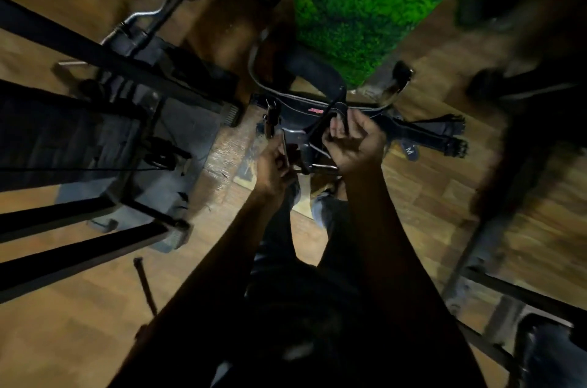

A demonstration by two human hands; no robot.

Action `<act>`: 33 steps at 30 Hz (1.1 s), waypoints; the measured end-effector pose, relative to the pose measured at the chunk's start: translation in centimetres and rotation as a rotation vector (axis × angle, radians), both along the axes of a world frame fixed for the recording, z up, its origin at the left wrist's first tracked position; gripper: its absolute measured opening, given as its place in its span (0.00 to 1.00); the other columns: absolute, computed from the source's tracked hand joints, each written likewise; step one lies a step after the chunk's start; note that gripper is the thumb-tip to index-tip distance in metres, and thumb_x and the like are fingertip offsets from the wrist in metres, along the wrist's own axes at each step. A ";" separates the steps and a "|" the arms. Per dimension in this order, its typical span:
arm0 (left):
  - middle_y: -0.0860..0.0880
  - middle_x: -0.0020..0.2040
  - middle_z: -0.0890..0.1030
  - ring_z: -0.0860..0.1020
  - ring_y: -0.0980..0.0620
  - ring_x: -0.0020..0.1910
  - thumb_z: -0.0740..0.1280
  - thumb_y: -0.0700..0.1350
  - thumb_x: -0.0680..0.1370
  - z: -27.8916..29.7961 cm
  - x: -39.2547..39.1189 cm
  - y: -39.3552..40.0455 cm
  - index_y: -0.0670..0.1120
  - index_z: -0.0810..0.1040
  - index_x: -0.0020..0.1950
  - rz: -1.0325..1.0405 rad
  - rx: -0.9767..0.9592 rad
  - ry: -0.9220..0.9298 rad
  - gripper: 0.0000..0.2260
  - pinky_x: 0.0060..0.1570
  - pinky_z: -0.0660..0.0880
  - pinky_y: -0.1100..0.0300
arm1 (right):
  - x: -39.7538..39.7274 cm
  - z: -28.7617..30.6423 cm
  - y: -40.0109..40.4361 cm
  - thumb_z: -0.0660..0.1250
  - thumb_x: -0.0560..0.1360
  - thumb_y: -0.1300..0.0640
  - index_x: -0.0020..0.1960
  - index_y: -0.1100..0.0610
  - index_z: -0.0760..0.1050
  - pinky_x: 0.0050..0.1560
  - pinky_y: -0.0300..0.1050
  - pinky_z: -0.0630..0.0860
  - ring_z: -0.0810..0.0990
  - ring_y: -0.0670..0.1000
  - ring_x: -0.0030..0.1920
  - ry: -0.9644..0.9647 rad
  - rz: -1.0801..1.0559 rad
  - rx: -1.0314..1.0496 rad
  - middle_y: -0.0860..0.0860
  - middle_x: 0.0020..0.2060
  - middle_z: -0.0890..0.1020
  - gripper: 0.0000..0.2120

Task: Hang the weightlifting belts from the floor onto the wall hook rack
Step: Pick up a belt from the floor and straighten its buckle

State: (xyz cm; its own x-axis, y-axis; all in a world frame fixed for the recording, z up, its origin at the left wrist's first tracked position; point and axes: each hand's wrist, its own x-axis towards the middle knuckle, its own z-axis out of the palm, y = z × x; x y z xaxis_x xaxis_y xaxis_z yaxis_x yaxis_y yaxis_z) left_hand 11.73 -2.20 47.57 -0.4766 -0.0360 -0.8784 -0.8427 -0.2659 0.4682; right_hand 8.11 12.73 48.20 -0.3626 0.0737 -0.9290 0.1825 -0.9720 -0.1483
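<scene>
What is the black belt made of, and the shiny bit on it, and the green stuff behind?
The belt looks like dark leather or a leather-like fabric: matte black with pale stitched edging. The buckle seems polished metal, since it glints silver. The green patch looks like artificial grass, tufted and bright, though the picture is blurry.

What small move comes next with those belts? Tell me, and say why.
Probably lift the belts clear of the floor. Both hands already grip them, the left hand by the metal buckle and the right hand on the strap; no wall rack is visible yet.
</scene>
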 end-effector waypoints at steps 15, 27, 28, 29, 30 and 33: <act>0.38 0.42 0.86 0.85 0.37 0.48 0.70 0.61 0.71 18.9 -12.1 -3.4 0.41 0.82 0.41 -0.498 -0.864 0.696 0.22 0.47 0.81 0.47 | -4.0 14.9 -1.8 0.57 0.80 0.71 0.75 0.56 0.72 0.69 0.48 0.74 0.80 0.48 0.60 0.268 0.556 0.514 0.53 0.63 0.80 0.26; 0.46 0.21 0.73 0.69 0.47 0.26 0.70 0.37 0.68 39.7 -14.0 -3.8 0.44 0.77 0.20 -0.269 -0.122 1.152 0.15 0.32 0.65 0.58 | -6.6 18.1 -2.8 0.70 0.71 0.81 0.44 0.56 0.76 0.37 0.26 0.75 0.83 0.38 0.40 0.515 0.922 1.068 0.42 0.37 0.84 0.20; 0.49 0.22 0.72 0.69 0.48 0.26 0.68 0.37 0.69 41.1 -14.1 -4.0 0.45 0.76 0.21 -0.211 -0.029 1.158 0.15 0.31 0.65 0.60 | -6.9 18.1 -2.5 0.69 0.72 0.81 0.42 0.58 0.77 0.38 0.28 0.76 0.82 0.35 0.36 0.550 0.917 1.079 0.41 0.32 0.85 0.18; 0.50 0.23 0.72 0.69 0.48 0.26 0.67 0.38 0.71 42.1 -14.2 -4.5 0.45 0.74 0.25 -0.129 0.074 1.155 0.14 0.30 0.65 0.61 | -6.9 18.3 -2.3 0.69 0.73 0.80 0.41 0.59 0.78 0.40 0.29 0.77 0.82 0.34 0.35 0.582 0.929 1.110 0.40 0.32 0.85 0.16; 0.49 0.25 0.72 0.68 0.50 0.26 0.65 0.39 0.74 42.4 -14.6 -5.1 0.44 0.74 0.29 -0.049 0.172 1.159 0.13 0.28 0.64 0.61 | -6.9 18.6 -2.3 0.70 0.74 0.77 0.43 0.59 0.80 0.44 0.32 0.78 0.83 0.34 0.37 0.605 0.960 1.146 0.40 0.35 0.86 0.14; 0.40 0.46 0.81 0.78 0.47 0.42 0.64 0.51 0.82 40.6 -16.2 -7.8 0.38 0.79 0.51 0.155 0.591 1.081 0.15 0.49 0.77 0.59 | -7.6 20.1 -2.0 0.73 0.77 0.66 0.55 0.57 0.81 0.51 0.36 0.80 0.85 0.36 0.47 0.686 1.018 1.189 0.46 0.49 0.87 0.10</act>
State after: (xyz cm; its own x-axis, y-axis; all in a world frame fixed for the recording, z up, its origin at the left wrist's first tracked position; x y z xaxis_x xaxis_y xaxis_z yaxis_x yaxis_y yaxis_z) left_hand -4.50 -9.95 88.14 -0.9919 0.1112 0.0617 -0.0402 -0.7345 0.6774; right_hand 0.51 10.73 68.28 -0.9772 0.0618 -0.2033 0.2113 0.1826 -0.9602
